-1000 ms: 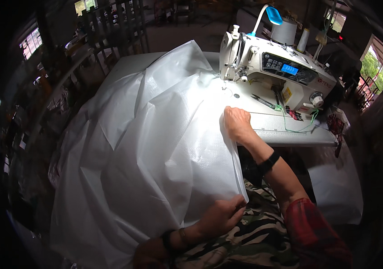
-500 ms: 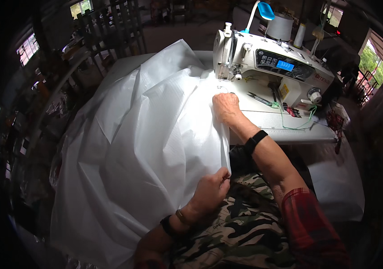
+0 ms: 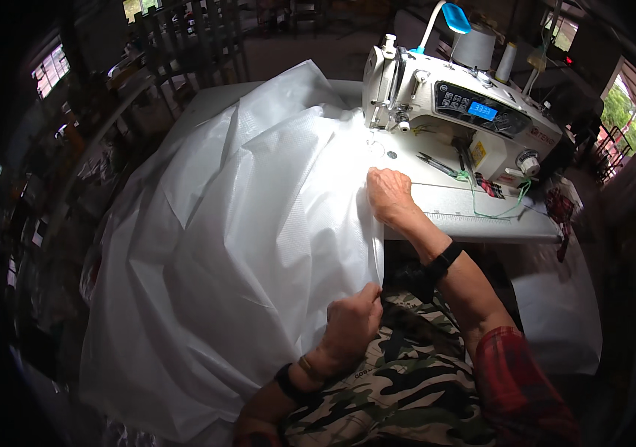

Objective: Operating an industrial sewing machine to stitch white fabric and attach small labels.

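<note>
A large sheet of white woven plastic fabric (image 3: 258, 216) is bunched in folds over the left of the sewing table and hangs down towards my lap. Its far right part lies by the needle area of a white sewing machine (image 3: 452, 97), under bright light. Near the table's front edge, my right hand (image 3: 391, 195) is closed on the fabric's right edge. Closer to my body, my left hand (image 3: 353, 316) pinches the same edge lower down, above my camouflage-patterned clothing. Between the two hands the edge runs fairly straight.
Snips (image 3: 437, 164) with green thread lie on the table under the machine's arm. A thread cone (image 3: 473, 48) and a thinner spool (image 3: 506, 62) stand behind the machine. A blue-headed lamp (image 3: 456, 18) rises above it. White sheeting (image 3: 560, 313) hangs at the right.
My right hand has drawn back from the needle area towards me along the fabric edge. The left hand keeps its pinch with little movement. The whole view has shifted slightly.
</note>
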The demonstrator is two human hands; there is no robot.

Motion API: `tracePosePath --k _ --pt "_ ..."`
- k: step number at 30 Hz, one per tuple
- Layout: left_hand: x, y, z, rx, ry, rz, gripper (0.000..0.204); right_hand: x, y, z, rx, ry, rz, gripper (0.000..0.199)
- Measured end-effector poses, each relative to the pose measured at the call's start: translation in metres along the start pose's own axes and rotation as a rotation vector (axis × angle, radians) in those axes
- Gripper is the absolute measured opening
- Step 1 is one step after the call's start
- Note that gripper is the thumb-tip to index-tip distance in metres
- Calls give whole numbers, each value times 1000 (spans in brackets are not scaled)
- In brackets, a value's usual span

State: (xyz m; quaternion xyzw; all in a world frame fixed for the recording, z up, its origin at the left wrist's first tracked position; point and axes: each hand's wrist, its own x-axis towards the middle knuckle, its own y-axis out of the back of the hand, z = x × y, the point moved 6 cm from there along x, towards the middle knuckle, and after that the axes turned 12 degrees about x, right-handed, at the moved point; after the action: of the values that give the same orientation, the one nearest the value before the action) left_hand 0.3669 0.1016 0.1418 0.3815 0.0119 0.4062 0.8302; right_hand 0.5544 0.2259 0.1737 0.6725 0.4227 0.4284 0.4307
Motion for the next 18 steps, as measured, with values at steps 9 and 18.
tracePosePath --k 9,18 --pt "39 3 -22 138 -11 208 9 46 -10 6 -93 116 95 10" --pt "39 -2 -14 -364 217 169 23 27 -1 31 222 -161 92 22"
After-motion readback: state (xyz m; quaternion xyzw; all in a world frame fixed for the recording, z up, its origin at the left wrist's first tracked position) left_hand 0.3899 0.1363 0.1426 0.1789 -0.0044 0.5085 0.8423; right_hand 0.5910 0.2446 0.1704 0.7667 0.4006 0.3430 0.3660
